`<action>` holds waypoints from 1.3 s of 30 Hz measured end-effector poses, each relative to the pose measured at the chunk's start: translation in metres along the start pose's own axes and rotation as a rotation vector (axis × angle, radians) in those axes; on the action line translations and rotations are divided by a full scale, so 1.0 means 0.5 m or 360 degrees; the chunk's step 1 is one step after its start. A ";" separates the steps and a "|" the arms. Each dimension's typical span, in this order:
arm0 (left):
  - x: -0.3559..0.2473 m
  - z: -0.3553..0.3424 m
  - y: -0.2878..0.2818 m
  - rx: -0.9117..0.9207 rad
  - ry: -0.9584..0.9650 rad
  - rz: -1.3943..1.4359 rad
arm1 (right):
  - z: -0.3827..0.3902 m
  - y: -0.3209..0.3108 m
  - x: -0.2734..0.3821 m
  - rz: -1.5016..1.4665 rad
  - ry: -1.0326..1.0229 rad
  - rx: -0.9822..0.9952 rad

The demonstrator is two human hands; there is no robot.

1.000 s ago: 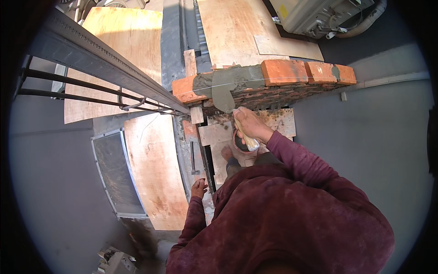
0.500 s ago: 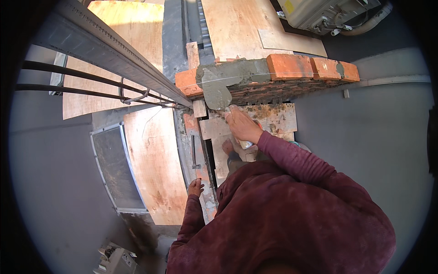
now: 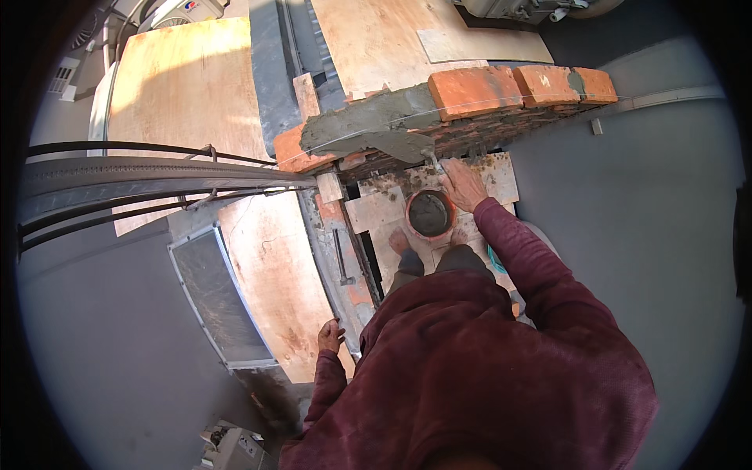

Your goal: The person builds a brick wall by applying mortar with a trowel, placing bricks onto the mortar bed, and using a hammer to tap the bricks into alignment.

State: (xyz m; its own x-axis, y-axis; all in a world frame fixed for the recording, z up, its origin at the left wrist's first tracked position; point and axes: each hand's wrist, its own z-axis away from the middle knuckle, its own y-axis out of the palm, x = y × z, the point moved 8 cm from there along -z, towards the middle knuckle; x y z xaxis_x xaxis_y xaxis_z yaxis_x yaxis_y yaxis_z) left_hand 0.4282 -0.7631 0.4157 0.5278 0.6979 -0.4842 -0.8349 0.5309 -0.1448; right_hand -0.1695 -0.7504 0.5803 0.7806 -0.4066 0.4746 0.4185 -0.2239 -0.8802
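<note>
My right hand (image 3: 464, 185) grips the handle of a trowel (image 3: 403, 146), its grey blade lying against the front edge of the mortar bed. That wet mortar (image 3: 345, 131) covers the left part of a brick wall's top, between an end brick (image 3: 296, 153) and a row of orange bricks (image 3: 476, 92). A thin string runs along the wall's front. Below my right hand stands an orange bucket (image 3: 430, 234) holding grey mortar. My left hand (image 3: 331, 337) hangs at the lower left by a plywood sheet, fingers loosely bent and apart, seemingly with nothing in them.
A hammer (image 3: 342, 258) lies on the ledge left of my feet. Dark steel bars and a long metal beam (image 3: 157, 174) reach in from the left to the wall's end. Plywood sheets (image 3: 274, 282) lie around. I stand barefoot on boards (image 3: 376, 213).
The trowel has swung from pointing up over the mortar to lying sideways along its front edge. My right hand has moved right, uncovering the bucket. The whole view has shifted.
</note>
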 end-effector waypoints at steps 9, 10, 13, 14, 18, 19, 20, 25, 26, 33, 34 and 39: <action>0.013 -0.091 0.029 0.0082 -0.0075 0.0034 | 0.112 -0.433 0.122 0.0558 -0.0060 -0.0060; 0.009 -0.104 0.054 0.0123 -0.0080 0.0034 | 0.085 -0.479 0.161 0.0663 -0.0130 -0.0138; 0.014 -0.153 0.135 0.0217 -0.0099 0.0000 | -0.054 -0.520 0.274 0.1145 -0.0369 -0.0282; 0.009 -0.168 0.166 0.0263 -0.0055 -0.0020 | -0.113 -0.505 0.304 0.1413 -0.0461 -0.0282; -0.071 -0.194 0.258 0.0391 0.0171 0.0083 | -0.307 -0.312 0.309 0.2055 -0.0275 0.0473; -0.100 -0.178 0.278 0.0424 0.0223 0.0161 | -0.330 -0.274 0.320 0.2074 -0.0224 0.0709; -0.126 -0.155 0.276 0.0382 0.0272 0.0199 | -0.342 -0.230 0.331 0.2072 -0.0191 0.0946; -0.043 -0.098 0.226 0.0168 0.0112 0.0698 | -0.332 -0.113 0.439 0.2149 -0.0371 0.0800; 0.001 -0.099 0.219 0.0141 0.0041 0.0713 | -0.324 -0.109 0.472 0.2201 -0.0410 0.0712; 0.184 -0.098 0.200 0.0064 -0.0232 0.0815 | -0.298 -0.227 0.511 0.1382 -0.0845 0.0449; 0.188 -0.085 0.197 0.0041 -0.0230 0.0820 | -0.290 -0.261 0.499 0.1297 -0.0762 0.0522; 0.213 -0.083 0.181 0.0123 -0.0242 0.0816 | -0.129 -0.401 0.454 0.0649 -0.0557 0.0452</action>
State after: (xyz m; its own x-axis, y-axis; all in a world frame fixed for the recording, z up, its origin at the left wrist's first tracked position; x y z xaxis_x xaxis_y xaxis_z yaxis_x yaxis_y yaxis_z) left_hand 0.4024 -0.6606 0.3155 0.0770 0.9354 -0.3450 -0.9805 0.1338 0.1438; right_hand -0.1062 -0.8550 0.8647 0.9902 -0.0839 0.1117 0.1235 0.1531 -0.9805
